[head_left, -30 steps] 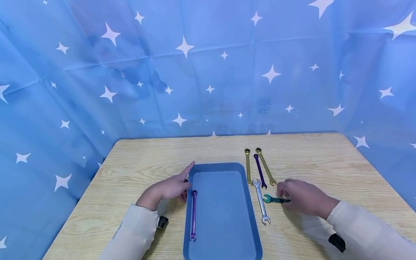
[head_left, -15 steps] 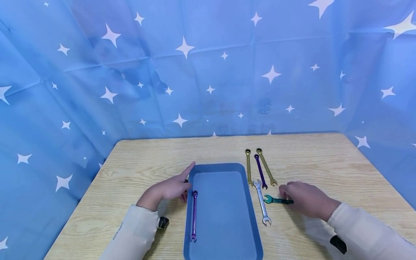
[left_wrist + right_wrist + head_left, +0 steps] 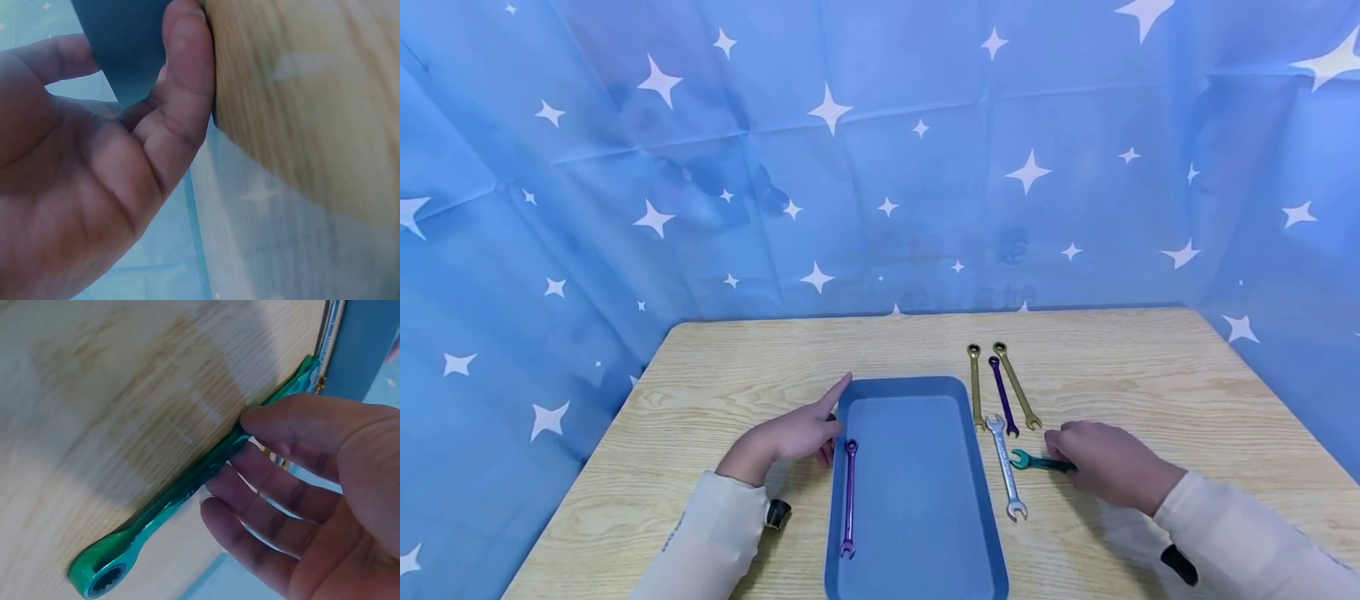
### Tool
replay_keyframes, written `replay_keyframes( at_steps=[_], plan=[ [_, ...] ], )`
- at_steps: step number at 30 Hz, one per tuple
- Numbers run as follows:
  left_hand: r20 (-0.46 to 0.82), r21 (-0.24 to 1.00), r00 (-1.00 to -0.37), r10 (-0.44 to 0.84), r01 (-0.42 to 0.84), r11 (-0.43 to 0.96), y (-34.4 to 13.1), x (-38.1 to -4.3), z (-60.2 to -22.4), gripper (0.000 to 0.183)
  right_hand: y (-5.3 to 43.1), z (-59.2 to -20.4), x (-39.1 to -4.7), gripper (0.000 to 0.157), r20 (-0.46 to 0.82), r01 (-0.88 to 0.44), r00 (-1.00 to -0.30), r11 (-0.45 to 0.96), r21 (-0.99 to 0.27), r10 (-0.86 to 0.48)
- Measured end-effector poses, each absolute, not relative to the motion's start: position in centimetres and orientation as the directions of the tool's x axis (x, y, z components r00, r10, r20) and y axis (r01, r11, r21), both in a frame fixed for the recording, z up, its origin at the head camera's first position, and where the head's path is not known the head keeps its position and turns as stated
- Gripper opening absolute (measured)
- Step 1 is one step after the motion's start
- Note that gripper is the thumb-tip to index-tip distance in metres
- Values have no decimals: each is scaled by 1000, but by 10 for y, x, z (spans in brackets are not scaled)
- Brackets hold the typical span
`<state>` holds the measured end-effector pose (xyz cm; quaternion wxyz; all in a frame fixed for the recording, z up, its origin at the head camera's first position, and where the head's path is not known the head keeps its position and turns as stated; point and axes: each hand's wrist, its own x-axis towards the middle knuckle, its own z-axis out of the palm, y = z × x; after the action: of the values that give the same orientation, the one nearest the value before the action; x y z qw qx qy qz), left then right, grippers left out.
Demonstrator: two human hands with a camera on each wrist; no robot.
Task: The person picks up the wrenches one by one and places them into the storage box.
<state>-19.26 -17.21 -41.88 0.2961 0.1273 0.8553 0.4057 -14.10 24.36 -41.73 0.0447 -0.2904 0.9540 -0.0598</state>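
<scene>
On the table lies a green ratcheting combination wrench (image 3: 181,484), its ring end toward me in the right wrist view. My right hand (image 3: 1108,462) pinches its shaft between thumb and fingertips. The wrench's open end points left, close to a silver double open-ended wrench (image 3: 1006,467). My left hand (image 3: 793,437) holds the left wall of a blue tray (image 3: 917,500), index finger stretched along the far corner. In the left wrist view, the thumb and a curled finger lie on either side of the tray wall (image 3: 128,44). A purple ratcheting wrench (image 3: 849,500) lies inside the tray along its left side.
Beyond the silver wrench, two gold ratcheting wrenches (image 3: 975,387) and a dark purple wrench (image 3: 1003,396) lie side by side, right of the tray. The wooden table (image 3: 737,358) ends at a blue star-patterned curtain (image 3: 880,167).
My right hand has dropped slightly and shifted a little right along the green wrench. The left hand, tray and other wrenches hold their places.
</scene>
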Motion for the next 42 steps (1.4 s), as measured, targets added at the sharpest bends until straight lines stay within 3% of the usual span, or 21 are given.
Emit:
replay_keyframes(
  at_steps=[4, 11, 23, 42],
  plan=[
    [-405, 770, -791, 458, -24, 638, -172, -192, -419, 78, 242, -420, -139, 39, -40, -557, -826, 825, -94, -562],
    [-402, 767, -793, 459, -18, 641, -172, -191, -420, 77, 243, -425, -141, 27, -37, -577, -815, 816, -44, -579],
    [-397, 773, -789, 469, -12, 634, -173, -190, -419, 77, 245, -426, -141, 29, -23, -589, -807, 807, -43, -590],
    [-393, 767, -791, 469, -1, 642, -173, -193, -419, 78, 245, -423, -144, 13, 0, -565, -825, 824, 40, -566]
  ],
)
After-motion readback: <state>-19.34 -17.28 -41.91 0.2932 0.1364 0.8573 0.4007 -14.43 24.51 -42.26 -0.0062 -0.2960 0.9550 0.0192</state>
